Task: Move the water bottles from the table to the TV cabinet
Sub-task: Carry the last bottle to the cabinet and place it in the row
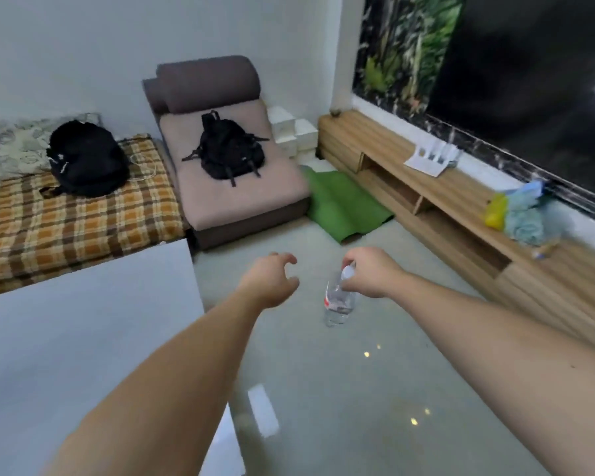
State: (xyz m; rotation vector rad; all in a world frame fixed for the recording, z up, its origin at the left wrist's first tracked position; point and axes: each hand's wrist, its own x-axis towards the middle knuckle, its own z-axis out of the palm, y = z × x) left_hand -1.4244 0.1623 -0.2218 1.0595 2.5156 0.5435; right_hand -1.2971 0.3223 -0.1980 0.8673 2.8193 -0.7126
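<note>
your right hand (370,273) is pinching a bottle (338,301) by its white cap, fingers clamped on the neck, so the bottle is hanging upright in the air over the floor (358,389), between the table (66,338) at your left and the cabinet (461,214) at your right. the bottle is clear with a red-and-white label around its middle; how much water is sitting in it is too blurred to tell. your left hand (272,280) is hovering just beside it, fingers curled and apart, holding nothing.

the cabinet is running along the wall under the tv (536,80). it is carrying a sheet of paper (430,159) with some small clear items on it, and farther along a yellow object (496,211) lying against a light blue cloth (526,218). its open shelf compartments are looking bare as far as you can see into them.

a black backpack (232,149) is sitting on the brown chair (234,173), and a second black bag (86,159) is resting on the plaid blanket (76,221). a green mat (344,204) is lying on the floor between chair and cabinet, with white boxes (294,132) stacked in the corner behind it.
</note>
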